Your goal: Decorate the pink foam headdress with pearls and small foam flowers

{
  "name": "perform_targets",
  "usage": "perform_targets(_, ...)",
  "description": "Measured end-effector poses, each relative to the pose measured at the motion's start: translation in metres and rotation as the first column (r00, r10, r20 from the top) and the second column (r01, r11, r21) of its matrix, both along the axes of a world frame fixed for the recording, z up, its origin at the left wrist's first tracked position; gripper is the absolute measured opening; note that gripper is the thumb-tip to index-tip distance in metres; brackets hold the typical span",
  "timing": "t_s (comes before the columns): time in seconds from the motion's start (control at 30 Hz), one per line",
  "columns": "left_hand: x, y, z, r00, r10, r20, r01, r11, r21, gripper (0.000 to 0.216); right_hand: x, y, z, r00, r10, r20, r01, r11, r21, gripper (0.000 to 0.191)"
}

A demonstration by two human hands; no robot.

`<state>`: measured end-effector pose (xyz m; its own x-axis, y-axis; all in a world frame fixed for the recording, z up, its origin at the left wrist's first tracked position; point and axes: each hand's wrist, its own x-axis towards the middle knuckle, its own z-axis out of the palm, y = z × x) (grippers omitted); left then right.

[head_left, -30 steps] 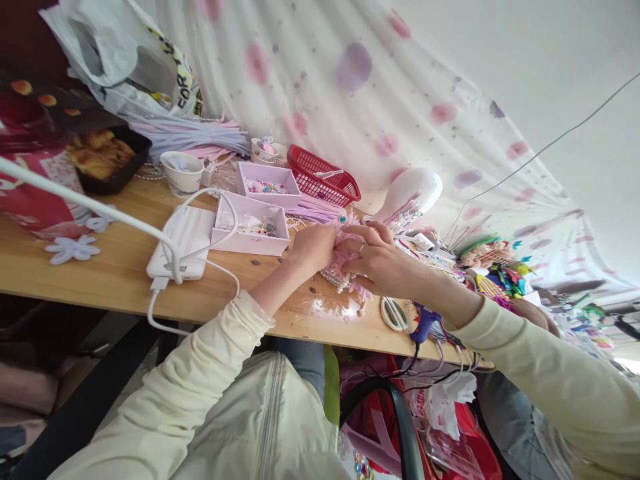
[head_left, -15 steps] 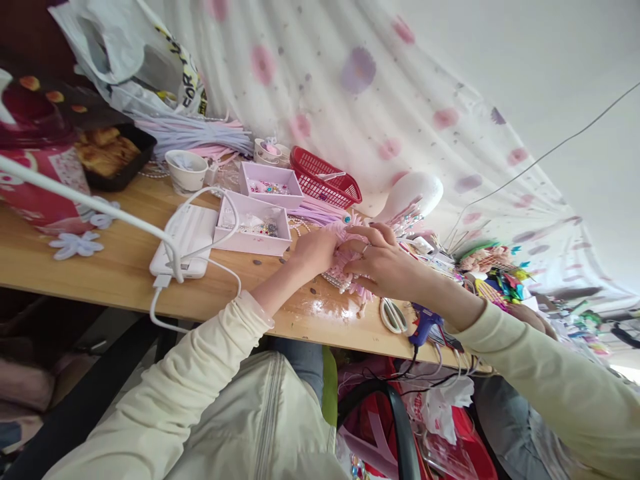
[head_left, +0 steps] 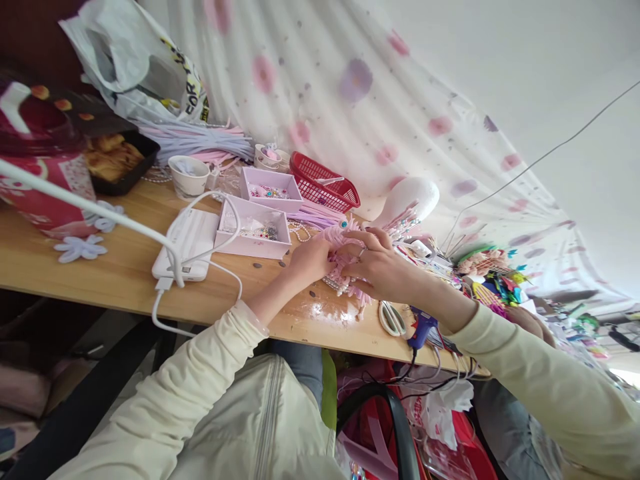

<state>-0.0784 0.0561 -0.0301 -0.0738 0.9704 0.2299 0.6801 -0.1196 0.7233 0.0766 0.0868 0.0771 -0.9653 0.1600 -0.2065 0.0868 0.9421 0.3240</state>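
Both my hands are at a pink fuzzy craft piece (head_left: 340, 233) trimmed with pearl beads, low over the wooden table. My left hand (head_left: 314, 259) is closed on its near left side, fingertips hidden in the pink strands. From the right, my right hand (head_left: 376, 261), with a ring on one finger, bends its fingers over the piece and grips it; the thumb side is partly hidden. A blue-green gem (head_left: 344, 225) shows at the top of the piece. White-handled scissors (head_left: 391, 320) and a blue glue gun (head_left: 423, 328) lie just right of my hands.
Left of my hands stand two pale pink boxes of beads, the nearer box (head_left: 255, 245) beside a white power bank (head_left: 186, 247) with cables. Behind are a red basket (head_left: 325, 190), a paper cup (head_left: 188, 177) and pipe cleaners (head_left: 200, 140). A red drink cup (head_left: 45, 180) stands far left.
The view has shifted slightly. My hands stay on the pink piece in nearly the same pose, with only small finger movement.
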Motion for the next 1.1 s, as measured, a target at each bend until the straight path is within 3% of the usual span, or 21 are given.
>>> perform_targets(0.3, -0.005, -0.012, -0.014, 0.974, 0.035, 0.224, -0.034, 0.999, -0.010, 0.020, 0.004, 0.007, -0.007, 0.999, 0.027, -0.033, -0.026, 0.999, 0.033, 0.015)
perform_targets(0.77, 0.020, -0.019, -0.045, 0.897, 0.085, 0.435, -0.160, 0.977, 0.140, 0.030, 0.001, 0.002, -0.005, 0.999, -0.013, 0.029, 0.012, 0.999, 0.036, 0.019)
perform_targets(1.1, 0.025, -0.021, -0.054, 0.914, 0.086, 0.396, -0.167, 0.970, 0.176, 0.026, -0.004, -0.003, -0.006, 0.999, -0.011, 0.045, 0.009, 0.999, 0.046, 0.022)
